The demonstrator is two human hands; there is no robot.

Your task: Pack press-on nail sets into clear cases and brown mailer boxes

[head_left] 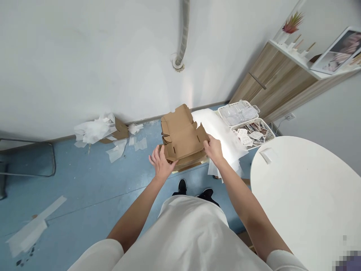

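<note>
In front of the person's shoes (182, 185), a brown box (184, 137), spread out mostly flat, lay on a stack (191, 162) of more cardboard. The right hand (213, 148) was closed on the box's right flap, which stood tilted up, thumb and fingers pinching its edge. The left hand (161, 162) was at the near left corner, fingers spread and bent by the left flap, thumb reaching along the near edge; it touched the cardboard, though whether it gripped could not be told.

Just right of the stack lay white sheets (210, 124), some hanging over the near side. Beyond them stood two white baskets (272, 131), side by side: the farther held clear bags (238, 113), the nearer a heap of small packets (255, 135) (their print was too small to read). At the right was a round white table (304, 180) with a small white piece (267, 155) near its edge, and behind the baskets a wood-fronted cabinet (282, 71) bearing a plant (293, 24) and a picture (335, 52).

To the left, by the wall (113, 56), a carton (122, 130) lay beside crumpled paper (94, 130), and scraps (31, 233) littered the blue floor (113, 192).
</note>
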